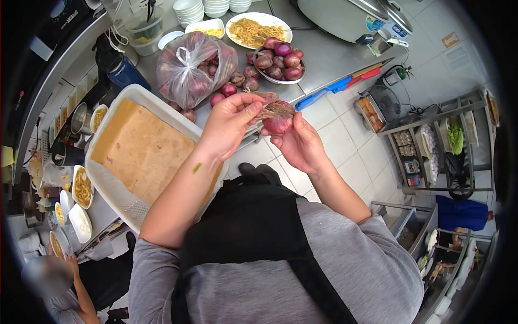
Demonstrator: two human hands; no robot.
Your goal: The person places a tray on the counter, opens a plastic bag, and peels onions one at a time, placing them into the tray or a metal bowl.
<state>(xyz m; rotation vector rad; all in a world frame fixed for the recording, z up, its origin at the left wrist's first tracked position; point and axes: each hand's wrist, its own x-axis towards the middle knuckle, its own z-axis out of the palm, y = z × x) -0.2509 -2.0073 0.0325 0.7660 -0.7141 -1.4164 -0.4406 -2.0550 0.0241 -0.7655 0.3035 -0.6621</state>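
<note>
Between my two hands is a red onion [278,125] with dry, papery skin and a tuft of roots or stalk on it. My right hand [302,143] cups it from the right, fingers beneath and thumb on its side. My left hand [233,121] pinches the dry, loose skin at the onion's left. Just beyond them, a bowl heaped with red onions [278,62] sits on the steel counter [318,51]. A knotted clear plastic bag [195,67] of onions stands left of it, with several loose onions [229,89] in between.
A large white basket [97,156] lined with brown paper lies to my left. Behind are a plate of noodles [259,29], stacked white bowls [189,12] and a big cooker [340,19]. Blue-handled and red-handled tools [329,90] line the counter's edge. A co-worker [70,291] is at lower left.
</note>
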